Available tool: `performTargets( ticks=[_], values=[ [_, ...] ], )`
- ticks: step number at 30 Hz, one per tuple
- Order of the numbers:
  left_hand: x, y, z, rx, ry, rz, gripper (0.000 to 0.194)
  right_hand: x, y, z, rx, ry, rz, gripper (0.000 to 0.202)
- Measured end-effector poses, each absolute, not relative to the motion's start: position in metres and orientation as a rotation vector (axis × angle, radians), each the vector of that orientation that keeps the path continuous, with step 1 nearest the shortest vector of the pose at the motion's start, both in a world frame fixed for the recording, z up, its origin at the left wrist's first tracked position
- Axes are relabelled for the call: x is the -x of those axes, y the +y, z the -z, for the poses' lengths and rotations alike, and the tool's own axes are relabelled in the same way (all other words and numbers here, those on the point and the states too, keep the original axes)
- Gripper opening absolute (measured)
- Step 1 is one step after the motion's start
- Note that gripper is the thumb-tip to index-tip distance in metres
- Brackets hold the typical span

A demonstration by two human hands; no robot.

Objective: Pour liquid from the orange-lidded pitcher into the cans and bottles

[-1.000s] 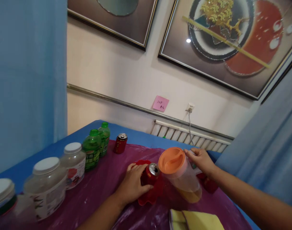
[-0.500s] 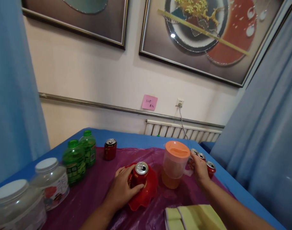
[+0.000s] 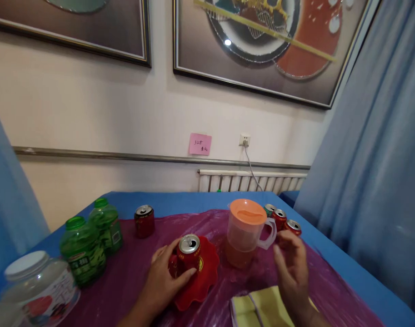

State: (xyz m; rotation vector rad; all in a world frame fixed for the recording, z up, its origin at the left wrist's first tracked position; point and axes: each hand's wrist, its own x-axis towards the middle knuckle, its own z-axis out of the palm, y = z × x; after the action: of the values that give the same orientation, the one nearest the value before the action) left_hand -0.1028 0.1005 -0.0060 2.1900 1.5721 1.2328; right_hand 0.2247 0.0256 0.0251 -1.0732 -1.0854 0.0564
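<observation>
My left hand (image 3: 166, 277) is closed around a small red drink can (image 3: 188, 254) with an opened silver top. The can is over a red plate (image 3: 207, 284) with a wavy rim; whether its base touches the plate I cannot tell. A clear plastic pitcher (image 3: 243, 238) with an orange lid and amber liquid inside stands right of the plate, its handle facing right. Just right of that handle, apart from it, my right hand (image 3: 292, 268) is raised with fingers loosely curled and thumb apart, holding nothing. Below the pitcher lies a folded yellow cloth (image 3: 262, 309).
Another red can (image 3: 144, 221) stands at the back left. Several cans (image 3: 279, 219) are grouped behind the pitcher's handle. Green plastic bottles (image 3: 82, 252) and a white-lidded clear jar (image 3: 42, 286) line the left. Purple plastic sheeting (image 3: 132, 272) covers part of the blue table (image 3: 166, 200).
My right hand has let go of the pitcher's handle and moved down and toward me. My left hand still holds the can over the plate. The camera view has turned slightly right.
</observation>
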Motion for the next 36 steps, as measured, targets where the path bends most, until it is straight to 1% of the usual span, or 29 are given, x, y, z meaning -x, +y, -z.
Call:
performTargets(
  ticks=[2, 4, 8, 12, 14, 16, 20, 24, 26, 29, 31, 36],
  values=[
    [0.103, 0.099, 0.004, -2.198, 1.575, -1.235, 0.067, -0.198, 0.009, -0.010, 1.080, -1.291, -0.107, 0.033],
    [0.101, 0.095, 0.000, -2.221, 1.572, -1.213, 0.065, -0.170, 0.002, 0.002, 1.092, -1.434, -0.195, 0.038],
    [0.100, 0.091, -0.007, -2.264, 1.525, -1.212, 0.065, -0.125, 0.015, 0.006, 1.183, -1.497, -0.489, 0.058],
    [0.103, 0.098, -0.006, -2.298, 1.431, -1.250, 0.071, -0.097, 0.040, -0.013, 1.250, -1.432, -0.722, 0.083],
    [0.105, 0.105, -0.002, -2.309, 1.387, -1.257, 0.070, -0.089, 0.050, -0.023, 1.241, -1.410, -0.787, 0.091],
    [0.106, 0.110, 0.002, -2.305, 1.352, -1.261, 0.069, -0.085, 0.057, -0.030, 1.214, -1.414, -0.818, 0.089],
    [0.104, 0.112, 0.003, -2.245, 1.334, -1.273, 0.070, -0.084, 0.060, -0.039, 1.153, -1.427, -0.813, 0.071],
    [0.103, 0.111, -0.005, -2.227, 1.255, -1.197, 0.084, -0.096, 0.051, -0.050, 1.136, -1.327, -0.786, 0.070],
    [0.104, 0.111, -0.006, -2.223, 1.245, -1.153, 0.088, -0.110, 0.040, -0.056, 1.102, -1.275, -0.788, 0.068],
    [0.106, 0.115, -0.002, -2.184, 1.288, -1.166, 0.082, -0.146, 0.018, -0.061, 1.088, -1.221, -0.742, 0.063],
    [0.108, 0.118, 0.003, -2.173, 1.307, -1.178, 0.077, -0.179, 0.001, -0.058, 1.156, -1.184, -0.661, 0.061],
    [0.115, 0.128, 0.014, -2.201, 1.435, -1.149, 0.066, -0.277, -0.023, -0.029, 1.400, -1.023, -0.409, 0.058]
  ],
)
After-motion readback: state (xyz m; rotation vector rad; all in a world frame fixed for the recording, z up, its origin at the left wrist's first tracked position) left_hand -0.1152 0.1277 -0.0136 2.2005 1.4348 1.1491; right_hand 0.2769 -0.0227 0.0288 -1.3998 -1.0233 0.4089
